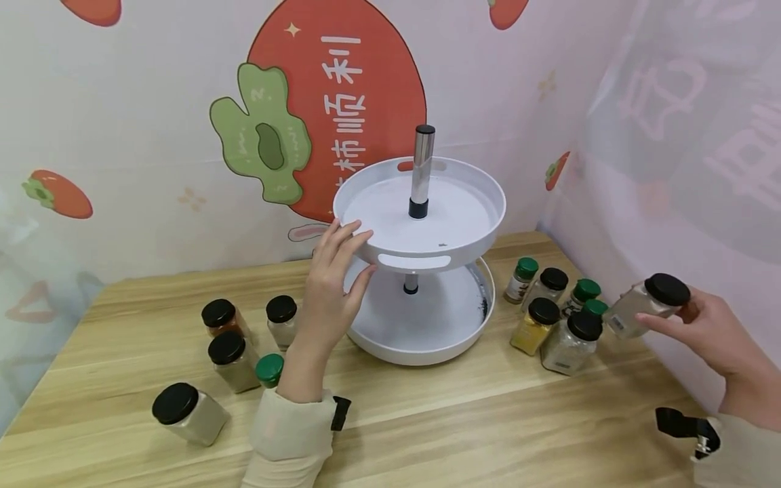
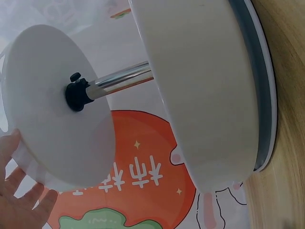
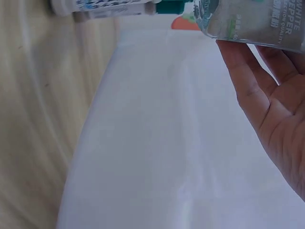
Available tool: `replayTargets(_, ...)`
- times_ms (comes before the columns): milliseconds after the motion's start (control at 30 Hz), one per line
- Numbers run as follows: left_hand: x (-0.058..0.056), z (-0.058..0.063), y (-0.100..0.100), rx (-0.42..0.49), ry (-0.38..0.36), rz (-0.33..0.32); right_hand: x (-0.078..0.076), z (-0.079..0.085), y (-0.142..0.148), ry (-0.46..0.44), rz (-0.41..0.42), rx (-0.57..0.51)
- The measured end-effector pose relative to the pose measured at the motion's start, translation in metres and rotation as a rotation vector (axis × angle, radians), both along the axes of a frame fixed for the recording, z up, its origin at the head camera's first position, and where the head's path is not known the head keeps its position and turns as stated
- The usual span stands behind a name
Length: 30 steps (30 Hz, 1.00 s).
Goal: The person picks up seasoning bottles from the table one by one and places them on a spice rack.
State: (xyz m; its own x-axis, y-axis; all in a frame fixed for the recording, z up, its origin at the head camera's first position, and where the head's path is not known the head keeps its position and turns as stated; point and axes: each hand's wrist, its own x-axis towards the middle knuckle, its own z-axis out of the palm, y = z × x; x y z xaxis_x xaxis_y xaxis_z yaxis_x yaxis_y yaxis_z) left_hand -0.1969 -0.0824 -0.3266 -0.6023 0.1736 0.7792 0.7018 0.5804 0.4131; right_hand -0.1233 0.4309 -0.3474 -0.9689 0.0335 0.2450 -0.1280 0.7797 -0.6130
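A two-tier white turntable rack with a metal post (image 1: 422,163) stands on the wooden table. My left hand (image 1: 329,285) touches the left rim of the upper tray (image 1: 427,234), fingers spread at the rim and thumb lower, by the tray's outer wall. Off to the right, my right hand (image 1: 720,332) grips a clear square jar of white pepper (image 1: 634,312) with a black lid. It is tilted and raised beside other spice jars; the right wrist view shows "WHITE PEPPER" on the jar (image 3: 257,19). The lower tray (image 1: 421,357) holds only dark specks at its right side.
Right of the rack cluster several spice jars, among them a yellow one (image 1: 531,335) and a green-capped bottle (image 1: 521,281). Several more stand at left, including a pale jar (image 1: 198,420) and a reddish-brown one (image 1: 228,324). Printed cloth (image 1: 152,102) hangs behind and at right.
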Motion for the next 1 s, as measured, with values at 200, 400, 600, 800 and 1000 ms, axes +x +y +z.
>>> replayTargets(200, 0.000, 0.000, -0.002, 0.005, -0.004, 0.001, -0.008, 0.011, -0.013, -0.022, 0.006, 0.000)
replayTargets(400, -0.002, -0.002, 0.000, 0.020, 0.002, -0.015, -0.012, 0.024, -0.021, 0.013, 0.044, -0.018)
replayTargets(600, -0.004, -0.004, 0.001, 0.026, 0.013, -0.023, -0.022, 0.037, -0.029, 0.003, 0.068, -0.009)
replayTargets(800, -0.005, -0.005, 0.002, 0.026, 0.014, -0.030, -0.035, 0.047, -0.041, 0.020, 0.083, -0.019)
replayTargets(1000, -0.004, -0.004, 0.002, 0.019, 0.002, -0.021, -0.055, 0.058, -0.055, 0.058, 0.124, -0.047)
